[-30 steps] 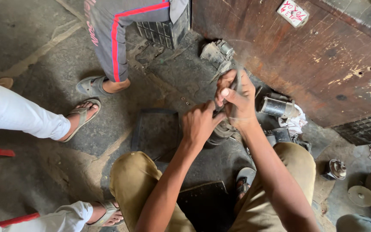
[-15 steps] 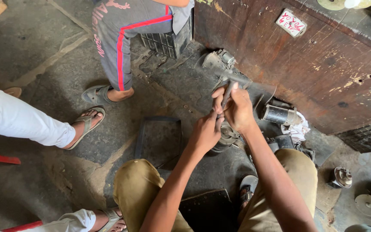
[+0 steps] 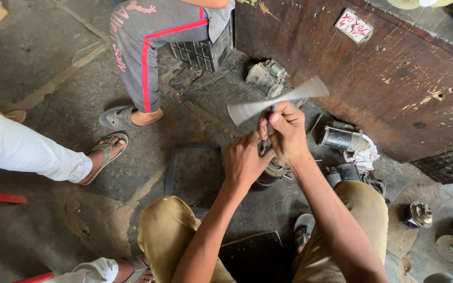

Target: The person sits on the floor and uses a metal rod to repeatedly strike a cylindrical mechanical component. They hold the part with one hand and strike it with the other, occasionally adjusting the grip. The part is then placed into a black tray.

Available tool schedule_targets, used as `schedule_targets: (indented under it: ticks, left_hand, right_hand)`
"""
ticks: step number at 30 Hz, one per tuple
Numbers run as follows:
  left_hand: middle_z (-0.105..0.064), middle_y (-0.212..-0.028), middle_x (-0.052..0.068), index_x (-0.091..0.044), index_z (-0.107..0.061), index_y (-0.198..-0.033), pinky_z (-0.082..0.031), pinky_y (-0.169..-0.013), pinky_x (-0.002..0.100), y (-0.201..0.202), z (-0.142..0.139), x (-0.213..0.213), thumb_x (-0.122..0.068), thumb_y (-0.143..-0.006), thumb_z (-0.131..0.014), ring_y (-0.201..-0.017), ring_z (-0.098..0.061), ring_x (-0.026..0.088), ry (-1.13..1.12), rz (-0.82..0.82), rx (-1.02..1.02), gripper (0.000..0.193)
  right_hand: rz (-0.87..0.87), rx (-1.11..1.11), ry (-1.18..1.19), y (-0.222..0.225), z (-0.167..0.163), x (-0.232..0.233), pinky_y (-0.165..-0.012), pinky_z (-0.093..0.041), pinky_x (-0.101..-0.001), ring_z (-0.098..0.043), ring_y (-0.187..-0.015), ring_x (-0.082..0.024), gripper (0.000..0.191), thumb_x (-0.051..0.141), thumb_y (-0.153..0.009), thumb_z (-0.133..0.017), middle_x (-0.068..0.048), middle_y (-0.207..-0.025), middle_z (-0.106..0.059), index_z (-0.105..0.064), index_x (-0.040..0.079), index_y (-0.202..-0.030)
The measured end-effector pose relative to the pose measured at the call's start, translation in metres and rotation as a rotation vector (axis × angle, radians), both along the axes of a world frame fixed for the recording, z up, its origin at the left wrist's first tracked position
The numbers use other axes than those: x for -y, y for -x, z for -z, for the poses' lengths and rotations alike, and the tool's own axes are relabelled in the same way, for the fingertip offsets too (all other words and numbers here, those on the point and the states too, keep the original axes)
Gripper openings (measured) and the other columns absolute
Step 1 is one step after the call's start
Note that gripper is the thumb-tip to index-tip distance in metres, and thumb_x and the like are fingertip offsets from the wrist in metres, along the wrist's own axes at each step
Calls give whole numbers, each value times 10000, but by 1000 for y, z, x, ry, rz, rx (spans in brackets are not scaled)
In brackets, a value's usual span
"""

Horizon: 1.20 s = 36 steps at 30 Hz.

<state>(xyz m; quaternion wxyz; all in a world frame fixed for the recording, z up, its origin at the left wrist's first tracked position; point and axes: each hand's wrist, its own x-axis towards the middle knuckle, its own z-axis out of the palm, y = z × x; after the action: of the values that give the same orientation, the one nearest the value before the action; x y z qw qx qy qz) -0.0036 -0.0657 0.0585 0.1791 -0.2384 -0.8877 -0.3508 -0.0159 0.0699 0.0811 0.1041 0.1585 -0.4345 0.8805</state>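
While the right hand (image 3: pixel 288 132) is closed in a fist around the shaft of a T-handled wrench (image 3: pixel 278 100), whose crossbar shows only as a blurred bow-tie smear at upper centre of the frame, the left hand (image 3: pixel 245 161) curls its fingers down over the dark round motor part (image 3: pixel 271 173) standing on the oily floor (image 3: pixel 69 105) at centre. The wrench points down into that part, so the fastener appears to be mid-turn; whether it is coming loose or going tight cannot be told, and the part is not yet apart. A cylindrical starter motor (image 3: pixel 342 139) lies just right of the hands below the rusty brown cabinet (image 3: pixel 394 78). A sandalled foot (image 3: pixel 103 155) of a bystander rests at left.
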Motion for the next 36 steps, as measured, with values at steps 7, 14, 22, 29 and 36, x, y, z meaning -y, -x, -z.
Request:
schedule_targets:
  ticks: [7,14,22,29,36]
  left_hand:
    - [-722,-878,224,10,-670,-1149,-556,-718,468,6,21,-3,-191,-966,-692,-829,-723,390,-193,166,362,272]
    - [-743,-859,141,-48,-699,-989,-569,-641,407,-2,3,-2,-274,-807,-801,-768,-740,318,-194,-32,93,307]
    - [-734,-803,130,-57,-698,-905,-543,-590,437,-3,-16,4,-397,-737,-877,-691,-720,326,107,-94,187,419]
    - [-703,-932,218,-3,-615,-1147,-539,-691,466,4,7,8,-129,-982,-691,-849,-697,426,-262,299,177,222]
    - [-722,-832,169,-56,-667,-1030,-547,-659,460,0,-6,4,-256,-822,-836,-754,-707,381,19,5,153,335]
  right_hand:
    - [-46,114,-113,3,0,-4,-640,-478,-312,-587,-692,-202,484,395,-1112,-545,-173,-832,-682,-633,-74,-1031]
    - [-36,-71,-168,-11,-19,8,-813,-506,-300,-603,-946,-164,341,135,-908,-808,-102,-1023,-637,-588,18,-1141]
    - [2,-37,-44,-3,-3,7,-663,-491,-314,-601,-749,-187,227,143,-997,-786,-128,-893,-649,-598,17,-1018]
    - [-70,147,-115,-1,-5,-1,-700,-482,-301,-586,-713,-173,577,476,-1044,-581,-156,-829,-698,-655,-91,-1123]
    - [-27,-89,-132,-10,-19,9,-729,-449,-272,-540,-789,-136,419,261,-1011,-733,-78,-986,-627,-581,-12,-1290]
